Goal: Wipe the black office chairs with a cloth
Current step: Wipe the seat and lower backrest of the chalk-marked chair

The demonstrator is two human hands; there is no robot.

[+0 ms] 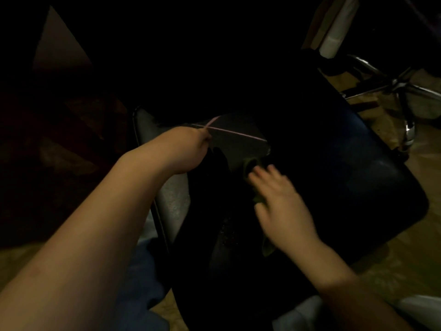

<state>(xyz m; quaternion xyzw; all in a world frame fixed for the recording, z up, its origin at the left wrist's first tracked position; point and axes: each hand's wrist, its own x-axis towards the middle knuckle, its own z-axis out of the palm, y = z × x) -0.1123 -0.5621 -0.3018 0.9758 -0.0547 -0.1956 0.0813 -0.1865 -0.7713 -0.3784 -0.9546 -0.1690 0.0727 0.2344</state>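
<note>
On my feed the chair [346,163] fills the middle, my left hand [191,149] at its far edge, grip hidden so I cannot tell, my right hand [279,199] flat, fingers spread, pressing the cloth [259,199] onto the chair.

Chair: black office chair [334,177], glossy padded seat, set at a slant across the middle of the view
Cloth: crumpled green cloth [251,166], on the seat's left part, mostly covered by the flat right hand [279,201], blurred
</note>
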